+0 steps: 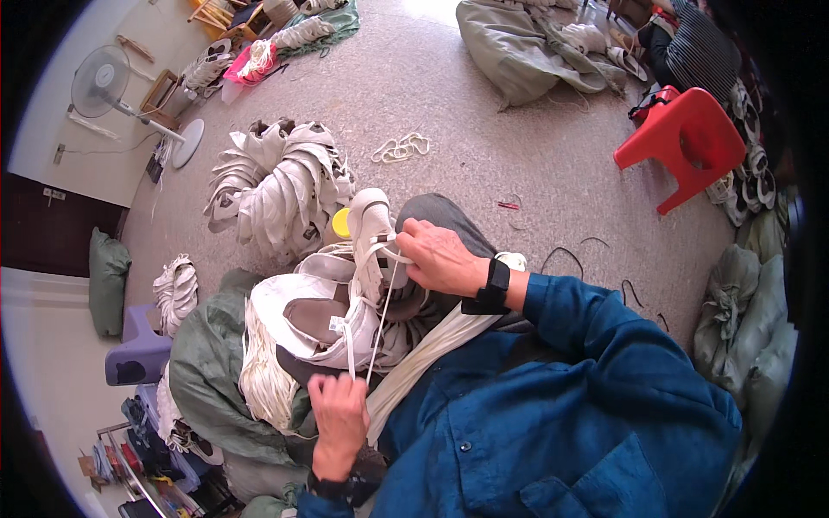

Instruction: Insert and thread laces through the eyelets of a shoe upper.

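Note:
A white shoe upper (369, 216) lies over my lap, its toe pointing away from me and its opening toward me. My left hand (339, 419) is closed near the lower end of the upper, with white shoelace strands (376, 341) running up from it. Beside the eyelets, my right hand (440, 259) pinches the lace close to the toe end; its fingertips partly hide the lace. A thick bundle of cream laces (440, 345) lies across my lap under my right forearm. Another lace bundle (263, 371) hangs to the left of the upper.
A curled stack of shoe uppers (285, 186) is on the floor ahead, near a yellow round lid (342, 224). Loose laces (401, 148) lie beyond. Around stand a red stool (682, 142), a fan (102, 82), a purple stool (138, 350) and green sacks (207, 363). Another person sits far right.

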`<state>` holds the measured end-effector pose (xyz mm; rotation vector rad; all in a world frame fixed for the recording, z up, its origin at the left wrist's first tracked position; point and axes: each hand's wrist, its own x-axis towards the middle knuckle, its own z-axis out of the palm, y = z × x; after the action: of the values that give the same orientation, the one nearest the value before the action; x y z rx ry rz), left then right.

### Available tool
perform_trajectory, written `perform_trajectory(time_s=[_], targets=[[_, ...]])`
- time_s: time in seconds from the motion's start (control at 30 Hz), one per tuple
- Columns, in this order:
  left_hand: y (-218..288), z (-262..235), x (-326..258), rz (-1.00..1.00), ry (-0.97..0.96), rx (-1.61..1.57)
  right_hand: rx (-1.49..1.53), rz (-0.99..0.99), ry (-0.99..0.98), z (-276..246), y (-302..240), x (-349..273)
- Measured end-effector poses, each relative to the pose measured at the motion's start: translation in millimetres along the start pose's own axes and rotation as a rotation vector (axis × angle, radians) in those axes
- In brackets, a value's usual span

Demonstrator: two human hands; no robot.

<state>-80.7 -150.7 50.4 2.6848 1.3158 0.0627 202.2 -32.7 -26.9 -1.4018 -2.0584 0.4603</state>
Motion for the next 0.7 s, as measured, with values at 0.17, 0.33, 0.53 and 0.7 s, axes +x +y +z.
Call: perform_trajectory(time_s=[0.17, 0.33, 0.53, 0.7], targets=[[-0.7, 26.1, -78.6, -0.072, -0.154, 0.016, -0.020, -0.006, 0.040, 3.5, 2.4, 1.5], [0.6, 35.3, -93.1, -0.048, -0.284, -0.251, -0.038, -0.034, 0.004, -0.7, 0.6, -3.1], [20.7, -10.3, 59.7, -0.032, 0.104, -0.407, -0.021, -0.061, 0.096, 1.5, 1.2, -11.1], [8.3, 38.0, 169.9, -0.059, 0.483, -0.083, 0.031, -0.081, 0.130, 1.9, -0.9, -10.6]])
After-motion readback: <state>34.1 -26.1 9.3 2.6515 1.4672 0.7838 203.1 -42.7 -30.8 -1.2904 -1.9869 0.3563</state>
